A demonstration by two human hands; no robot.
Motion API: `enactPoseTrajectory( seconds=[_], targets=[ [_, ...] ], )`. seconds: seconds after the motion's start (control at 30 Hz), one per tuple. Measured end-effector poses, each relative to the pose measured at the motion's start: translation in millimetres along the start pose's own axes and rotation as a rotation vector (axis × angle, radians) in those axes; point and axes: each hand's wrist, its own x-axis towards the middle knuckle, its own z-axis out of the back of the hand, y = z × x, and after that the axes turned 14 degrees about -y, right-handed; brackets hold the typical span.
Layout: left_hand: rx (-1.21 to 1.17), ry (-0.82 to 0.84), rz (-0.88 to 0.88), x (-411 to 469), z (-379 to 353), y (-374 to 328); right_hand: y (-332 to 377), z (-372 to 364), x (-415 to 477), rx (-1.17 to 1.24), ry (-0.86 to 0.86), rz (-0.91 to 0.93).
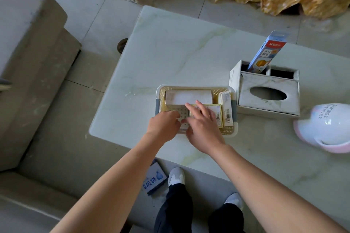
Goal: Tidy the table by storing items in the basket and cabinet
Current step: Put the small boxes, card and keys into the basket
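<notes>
A cream perforated basket (196,87) with grey handles sits on the marble table (180,53) near its front edge. Inside lie a long white box (188,97) at the back, a yellow-edged box (216,112) and a narrow barcode box (227,109) at the right. My left hand (163,126) reaches into the basket's left front part with fingers curled; whether it pinches anything is hidden. My right hand (203,126) lies flat with fingers spread on the yellow-edged box.
A marble-look tissue box organiser (269,94) stands right of the basket, with a blue pencil box (265,53) upright in a rear slot. A white and pink cap (329,126) lies at the far right. A beige sofa (28,62) is left; a blue-lettered package (154,179) lies on the floor.
</notes>
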Motion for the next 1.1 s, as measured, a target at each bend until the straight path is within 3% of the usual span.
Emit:
enactPoseTrajectory(
  seconds=[0.2,0.27,0.47,0.67,0.83,0.93,1.03,1.1],
  targets=[
    [-0.130,-0.109,-0.033,2.4,31.8,-37.8,-10.6,38.6,2.7,0.261,-0.169,-0.287],
    [-0.142,-0.123,-0.055,5.4,39.0,-51.9,-14.6,53.5,7.3,0.319,-0.139,-0.363],
    [-0.057,0.071,-0.209,-19.2,24.6,-151.1,-71.2,102.5,-52.9,0.334,-0.053,-0.567],
    [-0.029,0.254,-0.318,-49.1,-35.6,-269.4,-190.5,131.0,-158.3,0.365,0.035,-0.820],
    [-0.140,0.426,-0.386,-72.9,-100.9,-392.8,-313.0,152.2,-230.9,0.330,0.086,-0.978],
    [-0.250,0.529,-0.344,-71.9,-136.5,-474.3,-388.7,169.1,-256.6,0.276,0.026,-1.027],
    [-0.387,0.489,-0.228,-49.1,-162.8,-543.5,-456.4,188.1,-262.3,0.253,-0.106,-1.071],
    [-0.412,0.357,-0.187,-22.9,-175.2,-572.9,-491.2,195.4,-255.6,0.253,-0.182,-1.098]
  ],
)
